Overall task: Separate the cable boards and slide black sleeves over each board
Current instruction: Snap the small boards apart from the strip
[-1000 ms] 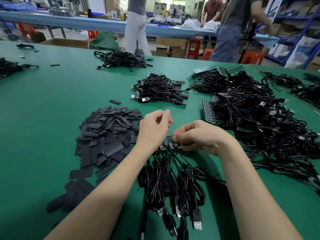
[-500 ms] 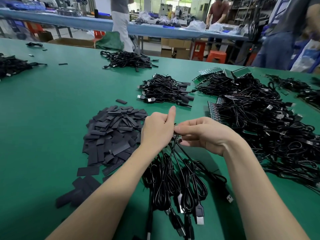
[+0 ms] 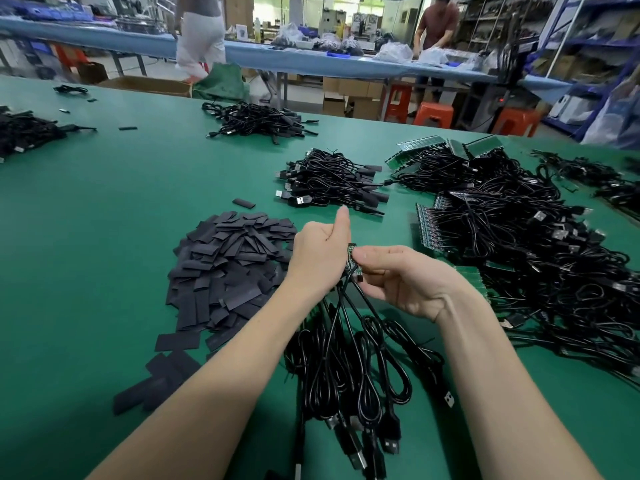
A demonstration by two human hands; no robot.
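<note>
Above the green worktop (image 3: 104, 237), the left hand (image 3: 320, 258) and right hand (image 3: 398, 278) both pinch a strip of small cable boards (image 3: 352, 259), thumb raised, cables (image 3: 346, 358) hanging below; black sleeves (image 3: 228, 268) lie heaped just left.

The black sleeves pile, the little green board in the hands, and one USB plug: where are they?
black sleeves pile (image 3: 228, 268), head view, middle of the heap.
green board (image 3: 351, 259), head view, strip showing between both hands.
USB plug (image 3: 449, 399), head view, metal end.
</note>
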